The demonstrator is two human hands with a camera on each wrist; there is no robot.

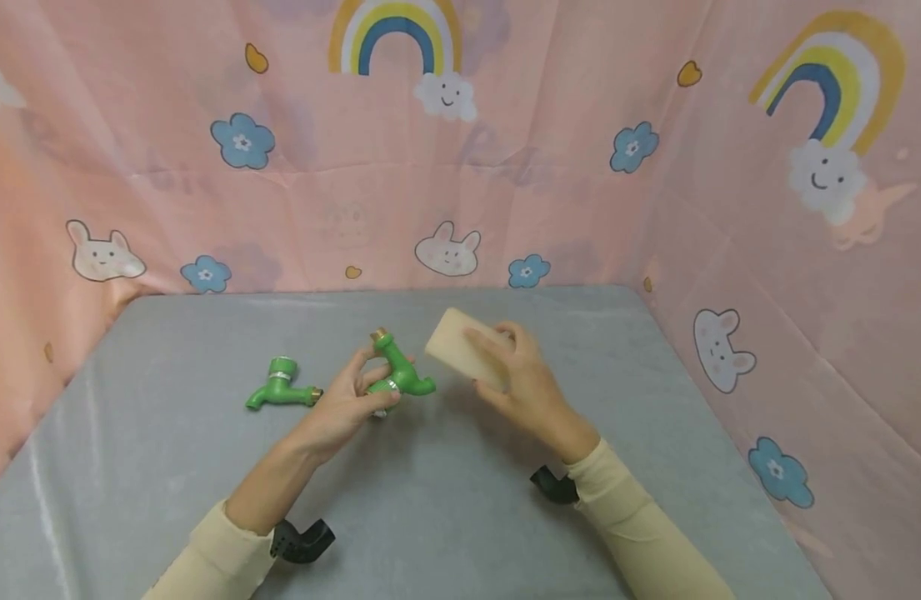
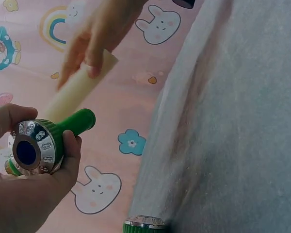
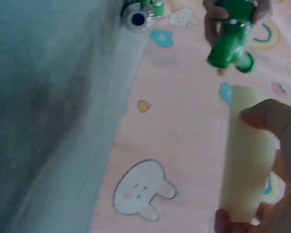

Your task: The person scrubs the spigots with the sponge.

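My left hand (image 1: 345, 400) grips a green faucet (image 1: 403, 375) by its round knob end, with the brass threaded end pointing up and the spout toward the right. In the left wrist view the faucet's silver-rimmed knob (image 2: 33, 148) faces the camera between thumb and fingers. To the right, my right hand (image 1: 528, 383) holds a cream-coloured sponge block (image 1: 460, 346) by its edges, raised above the table. The right wrist view shows the thumb on the sponge's (image 3: 245, 160) narrow side. A gap separates sponge and faucet.
A second green faucet (image 1: 280, 390) lies on the grey cloth-covered table (image 1: 445, 517), left of my left hand. Black curved pieces (image 1: 304, 542) show at both sleeve cuffs. A pink patterned curtain (image 1: 565, 208) stands behind the table and at its sides.
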